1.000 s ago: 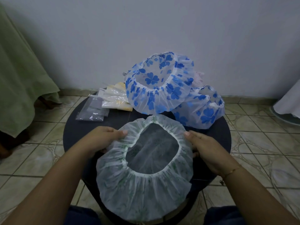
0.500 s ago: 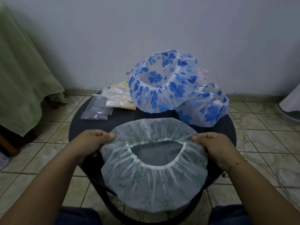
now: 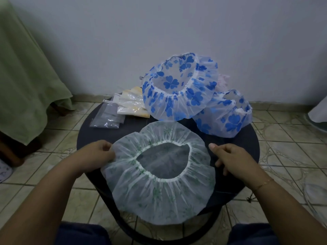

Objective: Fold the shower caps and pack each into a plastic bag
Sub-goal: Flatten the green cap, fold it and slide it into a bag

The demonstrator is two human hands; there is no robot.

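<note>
A white shower cap with a faint green print (image 3: pixel 159 197) lies spread on the round dark table (image 3: pixel 247 147), opening up, its near edge hanging over the table's front. My left hand (image 3: pixel 95 156) pinches the cap's left edge. My right hand (image 3: pixel 231 160) hovers just right of the cap, fingers loosely curled, holding nothing. Two blue-flowered caps stand behind: one tall (image 3: pixel 178 89), one lower at the right (image 3: pixel 224 114). Clear plastic bags (image 3: pixel 108 117) and packed yellowish bags (image 3: pixel 132 103) lie at the table's back left.
A green cloth (image 3: pixel 23 82) drapes over furniture at the left. Tiled floor (image 3: pixel 292 156) surrounds the table, with a wall close behind. Something pink (image 3: pixel 223 82) peeks out behind the tall blue cap. A white object (image 3: pixel 318 112) sits at the right edge.
The cap was stretched wide between both hands, then relaxed rounder on the table. My right hand has let go of its right edge; the left still holds.
</note>
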